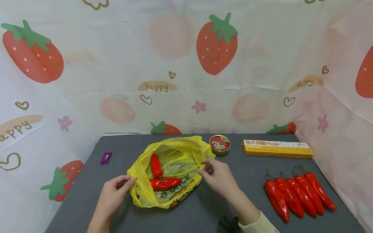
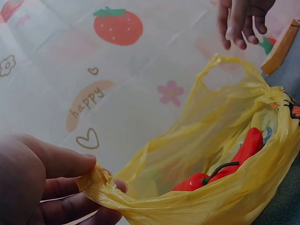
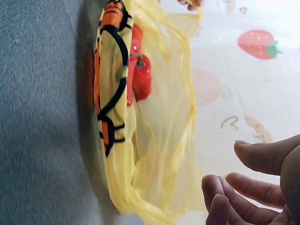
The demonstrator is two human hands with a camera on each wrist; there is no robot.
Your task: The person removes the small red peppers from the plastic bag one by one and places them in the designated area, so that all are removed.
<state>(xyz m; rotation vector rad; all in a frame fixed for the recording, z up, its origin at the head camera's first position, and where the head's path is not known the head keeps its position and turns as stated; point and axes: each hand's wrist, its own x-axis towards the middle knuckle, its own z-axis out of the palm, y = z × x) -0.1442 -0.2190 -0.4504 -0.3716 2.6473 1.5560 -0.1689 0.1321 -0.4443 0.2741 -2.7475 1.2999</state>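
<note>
A yellow plastic bag (image 1: 172, 147) lies with its mouth spread wide on the table. Two red chili peppers (image 1: 156, 166) rest inside it, one across the other. My left hand (image 1: 112, 194) pinches the bag's left edge between thumb and fingers, as the left wrist view shows the gathered plastic (image 2: 101, 185). Beside the bag's right edge is my right hand (image 1: 218, 176); in the right wrist view its thumb and loosely bent fingers (image 3: 253, 187) are apart and hold nothing. Several more red chili peppers (image 1: 306, 191) lie in a row to the right.
Behind the bag to the right stands a round red-lidded tin (image 1: 220, 144). A yellow and white pasta box (image 1: 276, 149) lies at the back right. At the back left is a small purple wrapped candy (image 1: 106, 158). A strawberry-patterned cloth (image 1: 186, 64) hangs behind the grey table (image 1: 233, 168).
</note>
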